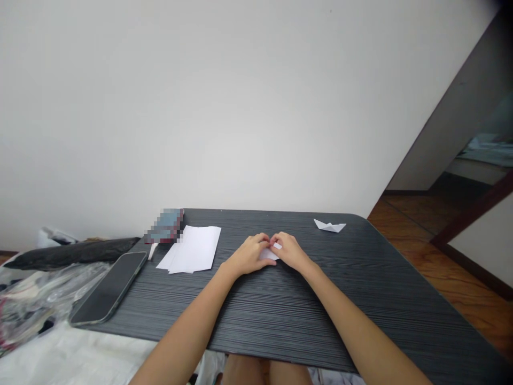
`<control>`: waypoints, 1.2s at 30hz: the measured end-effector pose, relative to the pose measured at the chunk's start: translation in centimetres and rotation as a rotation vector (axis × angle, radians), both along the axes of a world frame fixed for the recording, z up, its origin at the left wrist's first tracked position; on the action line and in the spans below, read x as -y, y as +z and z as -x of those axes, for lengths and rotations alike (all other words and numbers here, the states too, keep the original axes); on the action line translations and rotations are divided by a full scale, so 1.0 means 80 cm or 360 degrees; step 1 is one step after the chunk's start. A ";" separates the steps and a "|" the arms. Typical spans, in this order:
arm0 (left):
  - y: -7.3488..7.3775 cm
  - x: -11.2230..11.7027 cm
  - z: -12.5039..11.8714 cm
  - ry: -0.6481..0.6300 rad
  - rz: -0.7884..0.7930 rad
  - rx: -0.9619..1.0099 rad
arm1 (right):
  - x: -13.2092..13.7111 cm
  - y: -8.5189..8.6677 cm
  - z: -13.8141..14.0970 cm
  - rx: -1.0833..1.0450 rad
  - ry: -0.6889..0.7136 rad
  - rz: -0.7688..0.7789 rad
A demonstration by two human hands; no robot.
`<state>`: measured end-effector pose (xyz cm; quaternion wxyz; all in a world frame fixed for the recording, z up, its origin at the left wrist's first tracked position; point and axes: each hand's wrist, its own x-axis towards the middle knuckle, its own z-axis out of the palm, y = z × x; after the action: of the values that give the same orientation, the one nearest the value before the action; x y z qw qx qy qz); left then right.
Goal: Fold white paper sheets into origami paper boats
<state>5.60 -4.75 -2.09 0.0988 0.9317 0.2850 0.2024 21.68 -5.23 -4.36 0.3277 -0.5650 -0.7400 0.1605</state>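
Observation:
Both hands meet over a small piece of folded white paper (269, 254) on the dark table. My left hand (251, 253) is closed on its left side, thumb along the near edge and fingertips at the top. From the other side my right hand (289, 250) pinches the paper, its fingertips touching those of the left. Much of the paper is hidden under the fingers, so its exact shape cannot be made out. Beyond my right hand sits a white paper boat (329, 226).
Left of my hands lie several white paper sheets (195, 249). A phone (110, 287) rests at the table's left edge, and a blurred-out item (165, 225) lies farther back. The dark table (280, 310) stands against a white wall (256, 107). Plastic-wrapped things (44, 294) are at the left.

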 end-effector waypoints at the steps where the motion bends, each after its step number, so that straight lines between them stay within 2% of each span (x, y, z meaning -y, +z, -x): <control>1: 0.002 0.001 0.001 -0.0040 -0.0003 -0.0045 | 0.000 0.001 -0.001 0.0028 -0.0002 0.0008; 9: 0.007 0.001 0.006 -0.0111 -0.0153 -0.0207 | 0.012 0.027 -0.031 0.0173 0.0452 0.0099; 13: 0.007 -0.001 0.007 -0.0101 -0.0151 -0.0187 | 0.015 0.031 -0.041 0.0149 0.0638 0.0222; 19: 0.005 -0.003 0.009 -0.0077 -0.0164 -0.0189 | 0.013 0.027 -0.042 0.0109 0.0639 0.0203; 31: 0.005 -0.003 0.012 -0.0076 -0.0124 -0.0145 | 0.015 0.033 -0.038 0.0126 0.0690 0.0177; 36: 0.003 -0.003 0.010 -0.0058 -0.0130 -0.0112 | 0.014 0.029 -0.036 0.0112 0.0641 0.0165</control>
<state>4.78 -4.51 -1.85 0.0541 0.9465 0.2629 0.1791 24.55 -6.38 -2.05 0.2334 -0.4272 -0.8396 0.2409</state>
